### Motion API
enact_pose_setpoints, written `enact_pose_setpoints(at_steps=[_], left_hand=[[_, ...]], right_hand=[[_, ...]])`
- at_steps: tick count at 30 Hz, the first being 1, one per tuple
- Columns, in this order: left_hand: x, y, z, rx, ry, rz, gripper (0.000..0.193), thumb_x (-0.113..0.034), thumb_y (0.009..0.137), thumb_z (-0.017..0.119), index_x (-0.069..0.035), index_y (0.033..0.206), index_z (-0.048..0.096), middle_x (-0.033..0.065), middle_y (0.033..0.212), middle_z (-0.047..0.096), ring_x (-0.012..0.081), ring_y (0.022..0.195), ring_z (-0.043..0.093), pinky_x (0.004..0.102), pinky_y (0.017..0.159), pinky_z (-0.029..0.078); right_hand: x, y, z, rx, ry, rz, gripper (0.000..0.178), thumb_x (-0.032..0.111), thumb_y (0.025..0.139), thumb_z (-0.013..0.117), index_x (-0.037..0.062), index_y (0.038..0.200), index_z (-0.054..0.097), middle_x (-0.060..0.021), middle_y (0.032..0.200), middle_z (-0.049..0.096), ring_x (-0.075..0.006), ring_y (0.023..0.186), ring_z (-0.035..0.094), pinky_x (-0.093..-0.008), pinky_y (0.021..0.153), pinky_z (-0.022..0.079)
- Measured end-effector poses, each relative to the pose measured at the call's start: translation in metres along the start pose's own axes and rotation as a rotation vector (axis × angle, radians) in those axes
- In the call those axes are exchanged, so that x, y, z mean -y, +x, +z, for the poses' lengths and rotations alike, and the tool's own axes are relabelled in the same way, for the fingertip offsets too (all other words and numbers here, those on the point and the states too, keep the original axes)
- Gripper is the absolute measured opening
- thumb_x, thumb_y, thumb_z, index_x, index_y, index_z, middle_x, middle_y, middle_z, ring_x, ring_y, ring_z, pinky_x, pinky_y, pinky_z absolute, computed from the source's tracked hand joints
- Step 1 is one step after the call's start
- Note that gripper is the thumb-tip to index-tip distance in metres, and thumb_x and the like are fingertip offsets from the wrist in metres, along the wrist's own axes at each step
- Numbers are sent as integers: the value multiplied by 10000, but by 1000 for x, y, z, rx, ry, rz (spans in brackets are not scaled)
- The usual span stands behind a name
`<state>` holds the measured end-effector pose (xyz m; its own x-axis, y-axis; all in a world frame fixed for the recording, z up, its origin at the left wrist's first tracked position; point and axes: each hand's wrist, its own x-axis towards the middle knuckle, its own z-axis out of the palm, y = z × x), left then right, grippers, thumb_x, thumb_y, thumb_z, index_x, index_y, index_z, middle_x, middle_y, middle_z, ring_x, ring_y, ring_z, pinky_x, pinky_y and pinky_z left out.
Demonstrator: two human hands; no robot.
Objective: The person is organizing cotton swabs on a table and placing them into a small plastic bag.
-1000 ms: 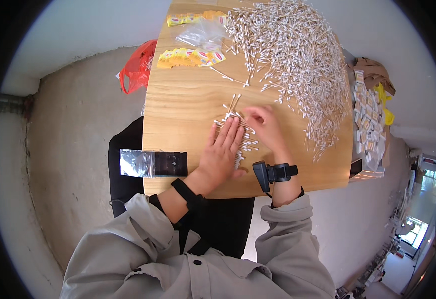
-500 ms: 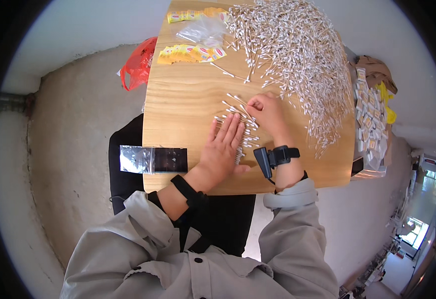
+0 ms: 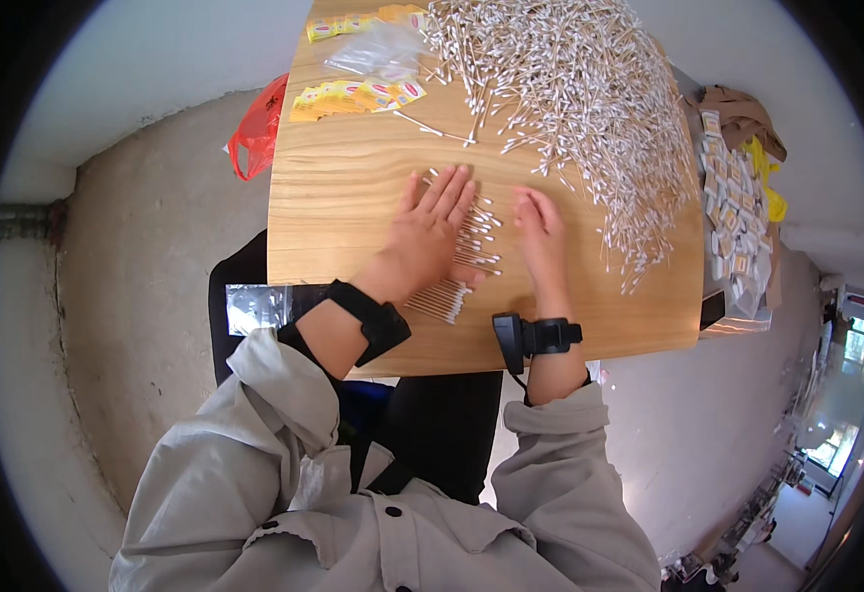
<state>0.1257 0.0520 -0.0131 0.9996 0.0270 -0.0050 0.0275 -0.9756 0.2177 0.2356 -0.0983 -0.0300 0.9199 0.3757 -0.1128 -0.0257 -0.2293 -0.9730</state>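
Observation:
Palm down with its fingers stretched out, my left hand lies over a small bunch of cotton swabs. White tips and thin sticks show beyond its fingers on the right side. Below that palm, more swabs lie roughly side by side. My right hand is edge-on just right of the bunch, fingers curled in and apart from the swabs. No swab shows in it. A large heap of loose cotton swabs covers the far right of the wooden table.
Yellow packets and a clear plastic bag lie at the far left. A silvery pouch sits at the near left edge, partly behind my left arm. A red bag is beyond the left edge; small packs lie beyond the right.
My left hand has slid slightly up over the swabs. My right hand has drawn away from the bunch, toward the right and nearer me. The view has shifted a little.

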Motion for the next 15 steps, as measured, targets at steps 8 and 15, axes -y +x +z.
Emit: enact_pose_setpoints(at_steps=[8,15], left_hand=[[0,-7,12,-90,-21,23,1153,-771,681,521,47,1448,252,166,1545,205,283,1440,174,480,1149,144],[-7,-17,6,-129,-16,12,1160,-761,674,547,69,1433,262,186,1524,240,303,1419,220,467,1139,183]], right_hand=[[1,-37,5,-139,233,78,272,175,949,567,7,1162,583,-63,1034,596,-113,921,549,-253,832,450],[1,-42,11,-90,-347,-268,190,74,840,652,36,1026,640,-71,864,546,-166,827,580,-300,761,492]])
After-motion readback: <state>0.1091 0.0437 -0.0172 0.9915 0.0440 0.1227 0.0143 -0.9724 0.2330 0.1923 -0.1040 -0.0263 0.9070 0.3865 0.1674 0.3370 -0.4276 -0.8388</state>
